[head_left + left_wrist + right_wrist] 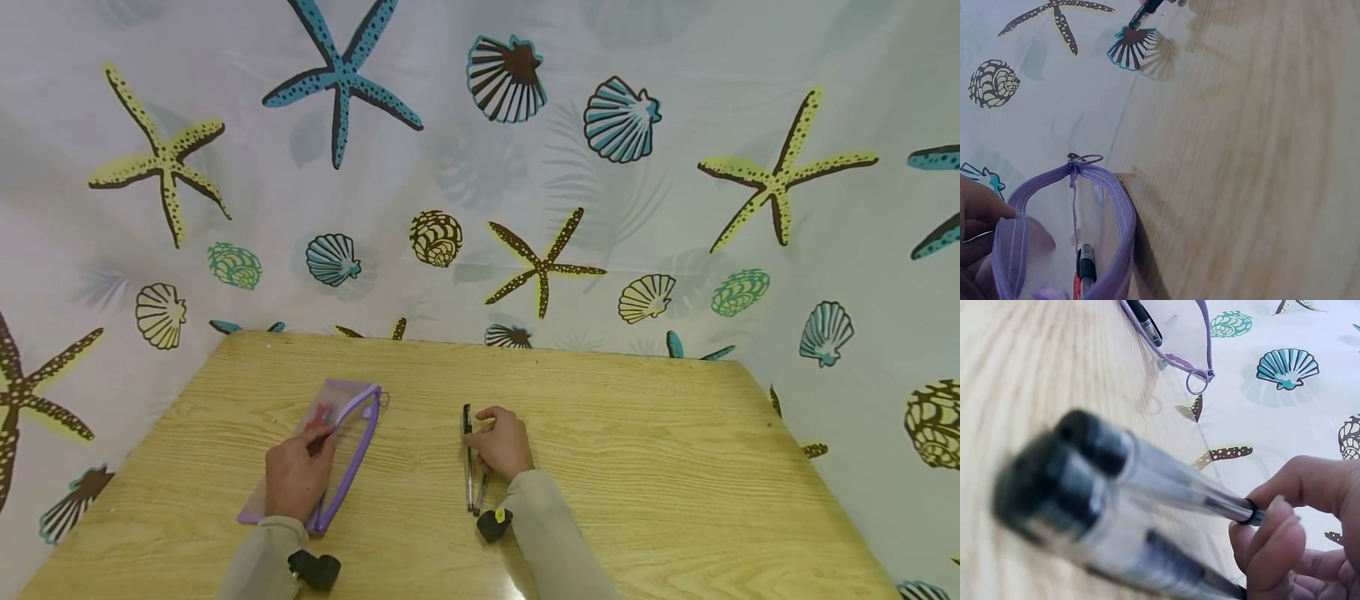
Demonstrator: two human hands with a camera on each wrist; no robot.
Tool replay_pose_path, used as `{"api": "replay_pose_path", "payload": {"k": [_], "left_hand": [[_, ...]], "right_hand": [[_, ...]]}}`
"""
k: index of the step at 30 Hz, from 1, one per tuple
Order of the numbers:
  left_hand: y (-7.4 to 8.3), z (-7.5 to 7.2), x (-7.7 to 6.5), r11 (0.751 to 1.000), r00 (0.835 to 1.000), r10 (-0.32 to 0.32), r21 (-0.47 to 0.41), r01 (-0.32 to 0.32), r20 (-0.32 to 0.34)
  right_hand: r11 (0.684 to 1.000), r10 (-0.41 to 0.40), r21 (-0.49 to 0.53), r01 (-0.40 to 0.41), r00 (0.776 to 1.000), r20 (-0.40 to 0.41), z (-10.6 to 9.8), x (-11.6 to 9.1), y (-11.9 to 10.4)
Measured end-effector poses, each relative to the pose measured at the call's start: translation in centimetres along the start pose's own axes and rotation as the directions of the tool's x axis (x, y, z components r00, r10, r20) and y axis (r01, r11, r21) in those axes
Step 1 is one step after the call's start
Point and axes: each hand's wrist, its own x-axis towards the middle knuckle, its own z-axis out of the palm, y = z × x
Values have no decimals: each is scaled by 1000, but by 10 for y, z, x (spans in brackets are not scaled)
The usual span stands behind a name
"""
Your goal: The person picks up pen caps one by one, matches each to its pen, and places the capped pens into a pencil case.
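Observation:
My left hand (296,475) pinches one side of a see-through pouch (358,458) with a purple zipper, at the left of the table. The pouch mouth gapes wide in the left wrist view. Inside lie a pen (1086,265) with a black grip and something red (321,414). To the right, my right hand (504,443) holds two clear-barrelled pens with black ends. One pen (1179,475) is pinched near its tip between thumb and fingertips. Beside it, the other pen (1129,550) runs toward the same fingers, its far end hidden by them.
A wooden table (637,467) spreads under both hands. Behind it and at both sides hangs a white cloth (420,167) printed with starfish and shells. The zipper's ring pull (385,399) sits at the pouch's far end. Dark wrist cameras (315,570) are strapped at both sleeves.

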Motion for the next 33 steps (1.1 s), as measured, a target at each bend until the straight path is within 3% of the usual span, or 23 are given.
{"api": "replay_pose_path", "payload": {"k": [12, 22, 29, 33], "left_hand": [[0, 0, 0, 1000, 1000, -3, 0, 3, 7], [1, 0, 1, 1000, 1000, -16, -20, 16, 16], [3, -1, 0, 999, 1000, 23, -31, -23, -7], [4, -1, 0, 999, 1000, 13, -35, -13, -7]], "right_hand": [[990, -87, 113, 87, 996, -9, 2, 3, 8], [968, -96, 233, 94, 995, -3, 2, 3, 10], [951, -77, 302, 67, 997, 21, 1, 2, 8], [948, -84, 309, 70, 996, 32, 1, 1, 7]]}}
